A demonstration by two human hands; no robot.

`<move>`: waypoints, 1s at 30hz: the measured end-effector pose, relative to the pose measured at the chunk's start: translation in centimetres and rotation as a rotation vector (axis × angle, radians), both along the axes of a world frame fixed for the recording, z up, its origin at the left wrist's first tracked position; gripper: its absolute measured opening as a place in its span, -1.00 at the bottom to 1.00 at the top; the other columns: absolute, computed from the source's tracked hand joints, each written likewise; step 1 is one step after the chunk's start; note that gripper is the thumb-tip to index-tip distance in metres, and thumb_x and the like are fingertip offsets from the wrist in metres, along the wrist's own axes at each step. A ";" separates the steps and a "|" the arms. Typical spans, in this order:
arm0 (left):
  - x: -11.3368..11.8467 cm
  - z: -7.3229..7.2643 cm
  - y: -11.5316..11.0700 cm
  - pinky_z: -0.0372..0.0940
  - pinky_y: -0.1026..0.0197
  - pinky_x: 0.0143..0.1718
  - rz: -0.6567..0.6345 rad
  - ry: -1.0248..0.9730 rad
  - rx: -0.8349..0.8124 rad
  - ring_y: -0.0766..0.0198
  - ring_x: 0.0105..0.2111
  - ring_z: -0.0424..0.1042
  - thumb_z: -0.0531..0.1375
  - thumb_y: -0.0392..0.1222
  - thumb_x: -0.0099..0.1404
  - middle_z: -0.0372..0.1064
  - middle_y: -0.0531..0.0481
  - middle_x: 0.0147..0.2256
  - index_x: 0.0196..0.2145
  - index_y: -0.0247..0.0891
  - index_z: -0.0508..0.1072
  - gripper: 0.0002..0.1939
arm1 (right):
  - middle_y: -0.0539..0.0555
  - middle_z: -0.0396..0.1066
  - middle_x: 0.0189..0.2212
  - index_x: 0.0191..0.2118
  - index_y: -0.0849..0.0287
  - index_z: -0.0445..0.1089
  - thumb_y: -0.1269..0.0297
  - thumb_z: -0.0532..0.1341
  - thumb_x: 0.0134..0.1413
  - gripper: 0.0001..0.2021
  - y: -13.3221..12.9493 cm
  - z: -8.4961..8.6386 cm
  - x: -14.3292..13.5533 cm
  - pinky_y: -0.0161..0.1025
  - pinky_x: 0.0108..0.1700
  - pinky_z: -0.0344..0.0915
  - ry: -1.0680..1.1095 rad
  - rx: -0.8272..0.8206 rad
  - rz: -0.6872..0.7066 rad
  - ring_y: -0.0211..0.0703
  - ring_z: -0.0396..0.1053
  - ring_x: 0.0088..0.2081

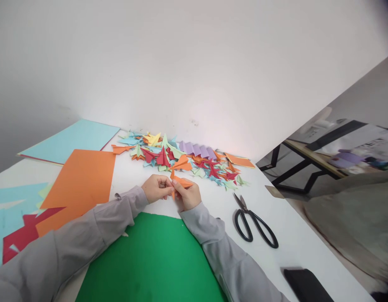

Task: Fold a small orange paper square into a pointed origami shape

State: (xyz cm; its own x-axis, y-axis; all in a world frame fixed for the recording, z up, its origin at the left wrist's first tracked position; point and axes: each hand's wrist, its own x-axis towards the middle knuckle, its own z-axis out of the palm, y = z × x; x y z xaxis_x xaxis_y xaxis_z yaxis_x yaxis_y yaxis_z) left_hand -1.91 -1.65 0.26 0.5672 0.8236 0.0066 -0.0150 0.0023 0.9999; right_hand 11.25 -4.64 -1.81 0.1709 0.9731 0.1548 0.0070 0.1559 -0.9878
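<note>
A small folded orange paper piece (181,181) is held up over the white table, between my two hands. My right hand (188,195) pinches its body with thumb and fingers. On its left side, my left hand (157,188) has its fingertips closed at the paper's edge. Just behind the hands lies a long heap of small folded paper planes (163,157) in red, orange, green, blue and yellow. A pleated purple paper strip (197,149) rests on the heap. Below my wrists a large green sheet (153,260) lies flat.
Black-handled scissors (255,222) lie at the right, partly opened, with a black object (307,285) nearer the front edge. Orange sheets (84,176), light blue sheets (71,140) and red scraps (21,239) cover the left side. A wall (181,63) stands behind the table (219,209).
</note>
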 end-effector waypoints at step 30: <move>-0.1 -0.4 0.9 0.08 0.40 -0.78 0.016 -0.076 -0.063 0.44 -0.81 0.20 0.21 0.04 -0.01 0.18 0.14 -0.77 -0.59 -0.32 0.26 -0.65 | -0.12 0.18 -0.80 -0.67 0.19 0.24 0.23 0.31 -0.23 -0.74 0.3 -0.4 0.2 -0.34 -0.68 -0.08 0.258 -0.012 0.150 -0.38 0.06 -0.73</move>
State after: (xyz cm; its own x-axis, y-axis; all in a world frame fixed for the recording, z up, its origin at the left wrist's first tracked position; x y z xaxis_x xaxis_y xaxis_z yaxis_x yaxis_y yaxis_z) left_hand -1.97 -0.74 -0.09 0.5540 0.8325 -0.0032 -0.0915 0.0646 0.9937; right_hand 11.43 -4.31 -2.17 0.0575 0.9919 0.1132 -0.2663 0.1245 -0.9558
